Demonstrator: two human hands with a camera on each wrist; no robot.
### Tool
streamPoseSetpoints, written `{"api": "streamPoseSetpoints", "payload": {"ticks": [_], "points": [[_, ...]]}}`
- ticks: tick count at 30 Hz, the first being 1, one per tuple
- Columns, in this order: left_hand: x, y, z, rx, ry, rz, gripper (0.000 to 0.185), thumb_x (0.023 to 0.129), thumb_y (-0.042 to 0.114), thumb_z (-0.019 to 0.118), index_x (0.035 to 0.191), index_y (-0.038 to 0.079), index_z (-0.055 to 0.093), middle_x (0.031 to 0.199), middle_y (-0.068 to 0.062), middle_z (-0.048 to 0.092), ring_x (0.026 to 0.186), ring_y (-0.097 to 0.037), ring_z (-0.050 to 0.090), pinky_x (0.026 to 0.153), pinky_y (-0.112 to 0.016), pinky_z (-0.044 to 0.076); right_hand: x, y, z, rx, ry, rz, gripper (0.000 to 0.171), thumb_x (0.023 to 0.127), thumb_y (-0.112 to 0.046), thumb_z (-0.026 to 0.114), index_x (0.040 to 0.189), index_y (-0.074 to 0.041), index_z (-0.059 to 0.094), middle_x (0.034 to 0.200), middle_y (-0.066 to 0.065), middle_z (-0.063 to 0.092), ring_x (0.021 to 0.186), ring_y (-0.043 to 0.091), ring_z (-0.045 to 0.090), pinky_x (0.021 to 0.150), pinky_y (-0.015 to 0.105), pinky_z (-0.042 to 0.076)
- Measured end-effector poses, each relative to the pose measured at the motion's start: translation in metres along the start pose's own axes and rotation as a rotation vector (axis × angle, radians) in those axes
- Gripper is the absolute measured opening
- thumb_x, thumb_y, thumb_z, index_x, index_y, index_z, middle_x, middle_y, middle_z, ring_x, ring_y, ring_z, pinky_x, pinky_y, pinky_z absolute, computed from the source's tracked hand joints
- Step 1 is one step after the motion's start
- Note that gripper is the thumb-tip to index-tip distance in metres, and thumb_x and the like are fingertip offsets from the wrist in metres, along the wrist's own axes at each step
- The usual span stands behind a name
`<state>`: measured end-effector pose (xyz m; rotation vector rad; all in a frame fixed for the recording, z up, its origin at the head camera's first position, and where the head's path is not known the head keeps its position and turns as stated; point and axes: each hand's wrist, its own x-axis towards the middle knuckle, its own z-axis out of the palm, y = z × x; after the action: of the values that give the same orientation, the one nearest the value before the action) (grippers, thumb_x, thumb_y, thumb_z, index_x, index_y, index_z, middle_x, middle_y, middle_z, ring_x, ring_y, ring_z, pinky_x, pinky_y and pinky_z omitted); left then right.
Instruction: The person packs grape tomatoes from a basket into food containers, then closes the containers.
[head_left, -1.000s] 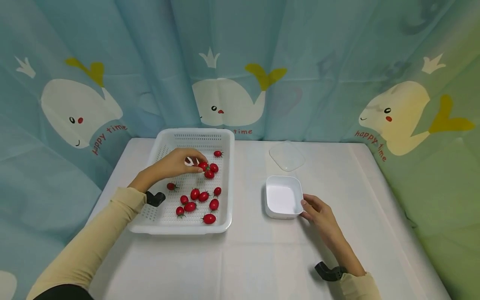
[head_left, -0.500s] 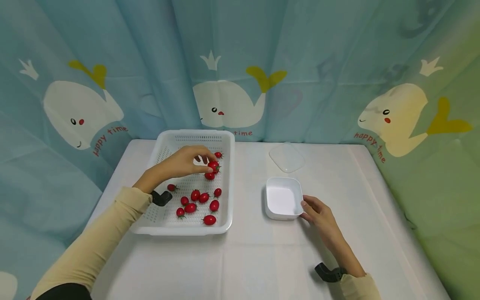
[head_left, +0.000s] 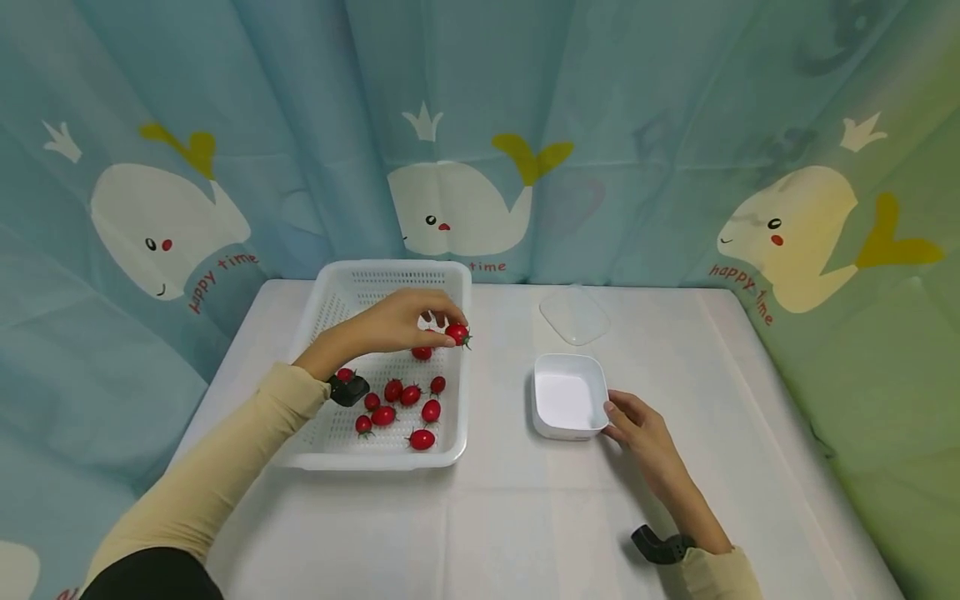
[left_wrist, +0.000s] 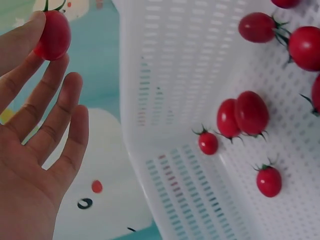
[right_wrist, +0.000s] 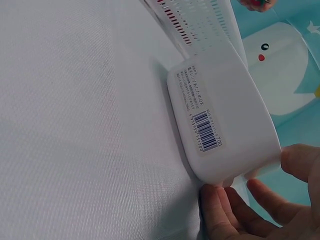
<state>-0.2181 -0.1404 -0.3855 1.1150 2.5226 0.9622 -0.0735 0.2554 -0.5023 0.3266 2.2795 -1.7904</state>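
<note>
My left hand (head_left: 408, 321) pinches a red cherry tomato (head_left: 457, 334) between thumb and fingertips, above the right rim of a white perforated basket (head_left: 459, 400). In the left wrist view that tomato (left_wrist: 54, 36) has its green stem pointing up, and the other fingers are spread out. Several more cherry tomatoes (head_left: 383, 416) lie loose on the basket floor. My right hand (head_left: 643, 437) grips the near right corner of a small white square container (head_left: 564, 432), thumb at its rim and fingers against its side. A barcode label (right_wrist: 205, 131) shows on the container's wall in the right wrist view.
A clear lid (head_left: 576, 315) lies flat on the white tablecloth (head_left: 517, 517) behind the container. A blue and green curtain (head_left: 630, 167) printed with whales hangs round the back and sides of the table. Cloth separates the basket from the container.
Holding the tomato, my left hand has moved right from among the tomatoes at the back of the basket to its right rim. My right hand and the container have stayed put.
</note>
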Motion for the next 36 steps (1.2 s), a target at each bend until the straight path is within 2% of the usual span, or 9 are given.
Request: {"api": "streamPoseSetpoints", "payload": {"ticks": [6, 13, 17, 26, 32, 36], "points": [[0.01, 0.012, 0.003, 0.023, -0.03, 0.007, 0.025, 0.091, 0.026, 0.082, 0.116, 0.024, 0.077, 0.11, 0.008, 0.072, 0.101, -0.018, 0.065, 0.097, -0.043, 0.056, -0.002, 0.001, 0.001, -0.019, 0.002, 0.02, 0.064, 0.106, -0.04, 0.059, 0.155, -0.002, 0.042, 0.157, 0.019, 0.047, 0.114, -0.004, 0.06, 0.096, 0.015, 0.054], [0.019, 0.021, 0.009, 0.041, -0.046, 0.044, 0.025, 0.091, 0.025, 0.082, 0.116, 0.024, 0.077, 0.109, 0.009, 0.073, 0.098, -0.013, 0.064, 0.094, -0.039, 0.056, -0.002, 0.0, 0.0, -0.018, 0.0, 0.006, 0.065, 0.106, -0.041, 0.059, 0.155, -0.002, 0.042, 0.158, 0.018, 0.047, 0.12, 0.003, 0.059, 0.097, 0.016, 0.055], [0.027, 0.024, 0.013, 0.039, -0.071, 0.068, 0.027, 0.091, 0.024, 0.082, 0.117, 0.022, 0.076, 0.111, 0.008, 0.073, 0.098, -0.013, 0.064, 0.095, -0.041, 0.056, -0.001, -0.001, 0.0, -0.019, 0.003, 0.003, 0.066, 0.106, -0.042, 0.059, 0.155, -0.002, 0.042, 0.157, 0.019, 0.047, 0.117, -0.001, 0.06, 0.096, 0.015, 0.055], [0.046, 0.032, 0.024, 0.034, -0.15, 0.105, 0.026, 0.093, 0.028, 0.08, 0.118, 0.023, 0.075, 0.112, 0.008, 0.072, 0.103, -0.018, 0.065, 0.096, -0.043, 0.056, 0.001, -0.002, -0.001, -0.009, 0.006, -0.003, 0.064, 0.107, -0.039, 0.059, 0.154, 0.001, 0.042, 0.157, 0.021, 0.046, 0.109, -0.009, 0.059, 0.093, 0.012, 0.054], [0.058, 0.036, 0.034, -0.004, -0.216, 0.121, 0.026, 0.093, 0.028, 0.08, 0.118, 0.023, 0.076, 0.11, 0.009, 0.071, 0.101, -0.013, 0.062, 0.098, -0.045, 0.056, 0.002, 0.0, -0.001, -0.007, 0.01, 0.009, 0.065, 0.107, -0.039, 0.059, 0.154, 0.001, 0.041, 0.157, 0.023, 0.047, 0.108, -0.007, 0.06, 0.092, 0.012, 0.054], [0.066, 0.038, 0.044, -0.02, -0.263, 0.126, 0.026, 0.092, 0.026, 0.081, 0.117, 0.023, 0.076, 0.109, 0.009, 0.07, 0.1, -0.012, 0.062, 0.097, -0.042, 0.055, 0.001, 0.001, -0.001, -0.007, 0.007, 0.007, 0.065, 0.106, -0.04, 0.059, 0.154, 0.0, 0.042, 0.156, 0.022, 0.047, 0.108, -0.007, 0.061, 0.093, 0.012, 0.054]]}}
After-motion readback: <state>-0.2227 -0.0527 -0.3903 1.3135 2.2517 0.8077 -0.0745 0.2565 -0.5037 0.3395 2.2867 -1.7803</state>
